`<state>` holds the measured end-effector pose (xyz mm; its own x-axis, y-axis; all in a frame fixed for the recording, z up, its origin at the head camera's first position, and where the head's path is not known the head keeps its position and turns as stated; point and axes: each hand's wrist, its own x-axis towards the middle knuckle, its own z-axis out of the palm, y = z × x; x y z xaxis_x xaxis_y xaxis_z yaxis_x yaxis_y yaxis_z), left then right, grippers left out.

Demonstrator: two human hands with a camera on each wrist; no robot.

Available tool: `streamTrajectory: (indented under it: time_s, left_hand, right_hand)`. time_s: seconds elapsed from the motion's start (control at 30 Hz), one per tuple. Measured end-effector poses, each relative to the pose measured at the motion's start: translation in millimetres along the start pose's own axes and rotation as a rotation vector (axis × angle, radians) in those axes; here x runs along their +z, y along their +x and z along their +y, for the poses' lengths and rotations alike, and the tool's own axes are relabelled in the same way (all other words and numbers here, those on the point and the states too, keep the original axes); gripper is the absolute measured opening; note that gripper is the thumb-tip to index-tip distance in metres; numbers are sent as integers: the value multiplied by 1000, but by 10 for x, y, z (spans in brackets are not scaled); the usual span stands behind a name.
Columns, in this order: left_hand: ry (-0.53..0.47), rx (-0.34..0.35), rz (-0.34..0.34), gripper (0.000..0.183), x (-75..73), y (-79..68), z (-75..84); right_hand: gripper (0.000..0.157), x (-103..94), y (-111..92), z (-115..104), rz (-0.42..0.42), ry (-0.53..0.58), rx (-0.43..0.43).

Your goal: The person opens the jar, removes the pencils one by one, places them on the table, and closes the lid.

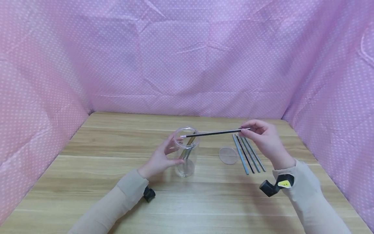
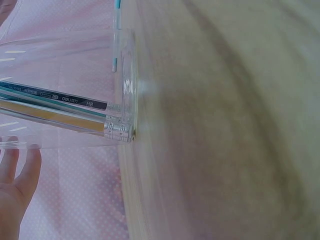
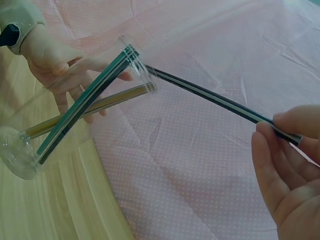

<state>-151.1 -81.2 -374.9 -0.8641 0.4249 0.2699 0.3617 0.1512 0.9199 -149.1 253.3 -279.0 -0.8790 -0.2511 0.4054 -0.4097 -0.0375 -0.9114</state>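
Note:
In the head view my left hand [image 1: 160, 159] grips a clear plastic jar [image 1: 187, 169] standing on the table, thumb in front and fingers behind. Several pencils lean inside it; a yellow pencil [image 2: 75, 117] and a black pencil [image 2: 65, 97] marked HB have their metal-capped ends at the bottom. My right hand [image 1: 261, 138] pinches one end of a dark striped pencil [image 1: 216, 133] between thumb and fingers. That pencil lies nearly level, its silver-capped end over the jar's mouth. In the right wrist view the left hand's fingers [image 3: 72, 100] show through and beside the jar wall.
On the wooden table [image 1: 117, 201], right of the jar, lies a round clear disc [image 1: 228, 155]. Beside it several pencils lie roughly parallel, among them a blue pencil [image 1: 240, 154], partly below my right hand. Pink dotted cloth [image 1: 187, 65] hangs around the table's back and sides.

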Motion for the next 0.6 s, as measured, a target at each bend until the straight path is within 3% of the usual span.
streamTrajectory:
  time_s: [0.2,0.4,0.6]
  left_hand:
    - [40,16,1,103,-7,-6,0]
    - [38,9,5,100,-9,-12,-4]
    - [44,20,-2,99,-9,-17,-17]
  right_hand:
    - [22,0,-6,47,-22,-171,57]
    - [7,69,-3,86,-40,-328,103]
    - [10,158,-4,135,-73,-426,118]
